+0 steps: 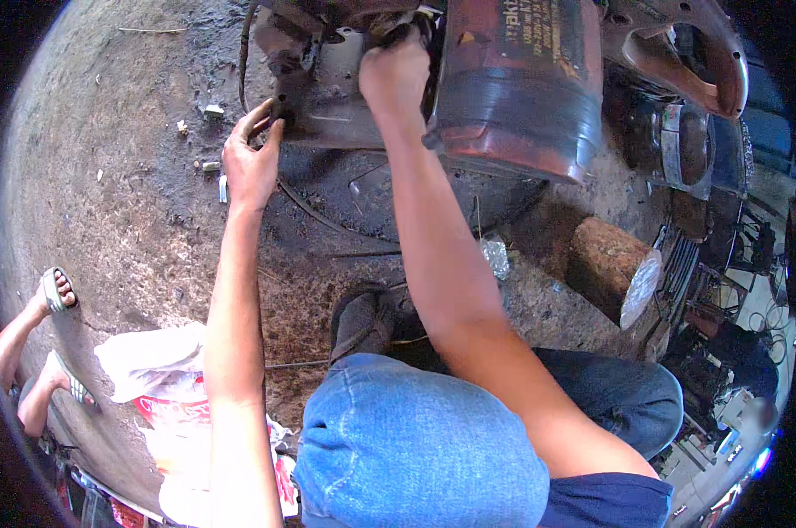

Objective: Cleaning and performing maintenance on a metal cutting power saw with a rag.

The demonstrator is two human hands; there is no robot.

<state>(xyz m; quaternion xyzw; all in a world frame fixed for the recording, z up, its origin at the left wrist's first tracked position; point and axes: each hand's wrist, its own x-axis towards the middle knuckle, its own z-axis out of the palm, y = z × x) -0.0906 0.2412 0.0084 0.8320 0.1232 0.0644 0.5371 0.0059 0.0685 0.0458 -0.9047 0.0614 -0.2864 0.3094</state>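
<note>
A grimy machine lies in front of me, with a dark metal base [332, 119] and a large red cylindrical motor housing [521, 97] at its right. My left hand [253, 163] grips the near left corner of the base, thumb and fingertips curled round its dark edge. My right hand [398, 84] is closed in a fist over the base, close to the left side of the motor housing. Whatever its fingers hold is hidden, and the hand is slightly blurred.
A dark cable [314, 211] curves over the oily floor. At the right lie a cut log [605, 255], crumpled foil [495, 257] and a rusty handle-shaped casting [671, 62]. White plastic bags [173, 414] lie by my left arm. Another person's sandalled foot [59, 290] is at the left.
</note>
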